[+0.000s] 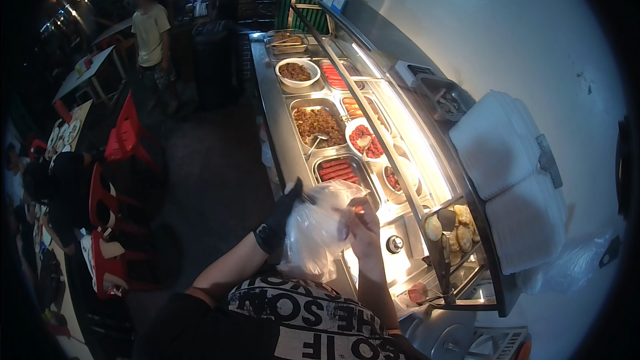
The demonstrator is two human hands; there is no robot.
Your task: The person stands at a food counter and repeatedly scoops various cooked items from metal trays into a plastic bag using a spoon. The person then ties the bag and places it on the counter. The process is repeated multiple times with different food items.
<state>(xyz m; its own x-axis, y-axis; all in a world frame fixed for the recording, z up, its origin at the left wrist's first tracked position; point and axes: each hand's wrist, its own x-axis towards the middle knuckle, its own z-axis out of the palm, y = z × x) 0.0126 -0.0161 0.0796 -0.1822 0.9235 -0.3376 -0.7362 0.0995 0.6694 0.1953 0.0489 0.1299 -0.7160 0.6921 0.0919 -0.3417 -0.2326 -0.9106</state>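
A clear plastic bag [310,237] hangs in front of my chest, held up between both hands. My left hand [287,208], in a black glove, is closed on the bag's left side near its top. My right hand [363,227], bare, pinches the bag's upper right side; what lies inside the bag is blurred. Just beyond the bag sits a metal tray of red sausages [338,171]. Farther along the counter is a tray of browned minced food [317,123] with a spoon in it. Beside that tray stands a white bowl of red chopped food [364,140].
A lit glass display frame [373,110] runs along the counter's right side. White foam boxes [497,143] are stacked on its top. Fried pieces [460,237] lie behind glass at the near right. Red chairs [127,133] and seated people are to the left; a person [152,37] stands farther back.
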